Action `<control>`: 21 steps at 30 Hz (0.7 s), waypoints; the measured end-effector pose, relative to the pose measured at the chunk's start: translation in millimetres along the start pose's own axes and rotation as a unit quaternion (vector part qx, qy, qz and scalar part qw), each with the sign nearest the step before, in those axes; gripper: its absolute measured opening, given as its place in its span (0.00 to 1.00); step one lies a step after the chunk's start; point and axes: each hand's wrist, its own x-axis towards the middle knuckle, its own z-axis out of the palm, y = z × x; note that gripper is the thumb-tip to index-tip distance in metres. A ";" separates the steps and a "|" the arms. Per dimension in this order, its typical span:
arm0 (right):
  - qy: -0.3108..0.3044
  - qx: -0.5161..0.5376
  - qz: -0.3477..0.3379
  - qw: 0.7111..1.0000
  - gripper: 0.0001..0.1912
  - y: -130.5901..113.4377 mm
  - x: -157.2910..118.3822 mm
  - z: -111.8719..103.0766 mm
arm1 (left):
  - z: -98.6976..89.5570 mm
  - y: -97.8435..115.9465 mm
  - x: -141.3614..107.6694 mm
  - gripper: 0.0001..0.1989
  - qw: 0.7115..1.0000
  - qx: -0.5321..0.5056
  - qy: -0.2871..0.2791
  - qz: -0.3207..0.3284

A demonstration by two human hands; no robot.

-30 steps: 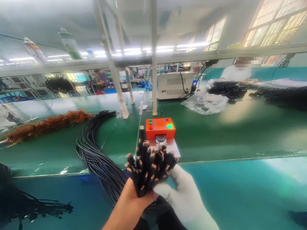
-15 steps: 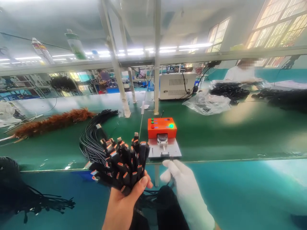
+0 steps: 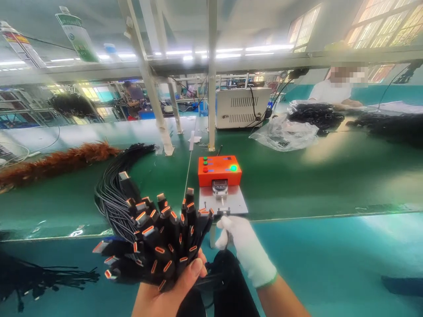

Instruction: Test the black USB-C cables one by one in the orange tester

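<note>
My bare left hand (image 3: 172,288) is wrapped round a thick bunch of black USB cables (image 3: 165,237), their metal plugs with orange insides fanned upward. In a white glove, my right hand (image 3: 243,246) pinches a black cable at the front edge of a metal plate (image 3: 236,200). The cable's tip is mostly hidden by the glove, so I cannot tell how far its plug reaches into the fixture. On the plate sits a small digital gauge (image 3: 220,186), just ahead of an orange box (image 3: 220,171) with a lit green lamp.
More black cables (image 3: 112,185) lie behind the bunch. A brown feather duster (image 3: 59,163) rests at left. Beyond the orange box stand shelf posts (image 3: 212,79) and a white vented case (image 3: 243,108). Plastic bags (image 3: 286,134) lie at right, near a seated person (image 3: 330,92).
My gloved right hand has moved up to the plate's front edge with the cable. The bunch in my left hand sits slightly lower and further left, and the view has shifted.
</note>
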 end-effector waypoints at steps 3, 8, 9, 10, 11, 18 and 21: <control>-0.003 0.001 0.020 1.000 0.15 3.8 9.5 -1.5 | 1.9 0.0 -0.8 0.14 1.000 0.004 -0.003 -0.005; -0.003 0.024 0.032 0.999 0.15 13.4 23.0 -2.9 | 1.9 1.7 0.3 0.14 0.999 0.016 -0.037 0.010; -0.003 0.025 0.031 0.999 0.15 15.1 24.1 -3.1 | 2.1 3.6 1.5 0.14 0.999 0.009 -0.042 0.011; -0.004 0.025 0.029 0.999 0.15 16.6 24.9 -3.2 | 2.4 6.2 3.1 0.13 0.999 0.002 -0.047 0.008; -0.005 0.026 0.026 0.999 0.15 17.6 25.4 -3.1 | 2.7 9.0 4.7 0.13 0.999 -0.003 -0.051 0.004; -0.007 -0.034 0.009 0.999 0.17 7.3 17.8 -0.8 | 0.2 14.0 7.6 0.13 0.998 -0.008 -0.056 -0.002; -0.017 -0.220 -0.013 0.975 0.19 -1.7 1.6 -7.4 | -0.9 8.7 4.2 0.10 0.999 -0.022 -0.028 -0.021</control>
